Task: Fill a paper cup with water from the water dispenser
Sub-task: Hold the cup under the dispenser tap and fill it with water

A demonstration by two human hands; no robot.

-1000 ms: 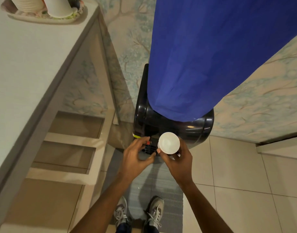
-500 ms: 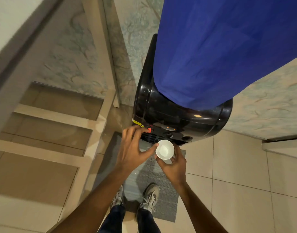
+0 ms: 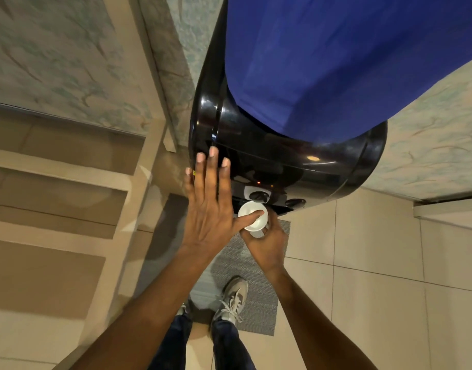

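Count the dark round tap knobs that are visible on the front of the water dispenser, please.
2: one knob directly above the paper cup, another knob to its right. The left hand may hide a third.

Bare forearms, no sleeves, dark blue trousers [image 3: 173, 345], grey lace-up sneakers [image 3: 233, 300]

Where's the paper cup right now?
In the head view, just right of centre: the paper cup sits in the right hand, below the black dispenser's taps, beside the left hand.
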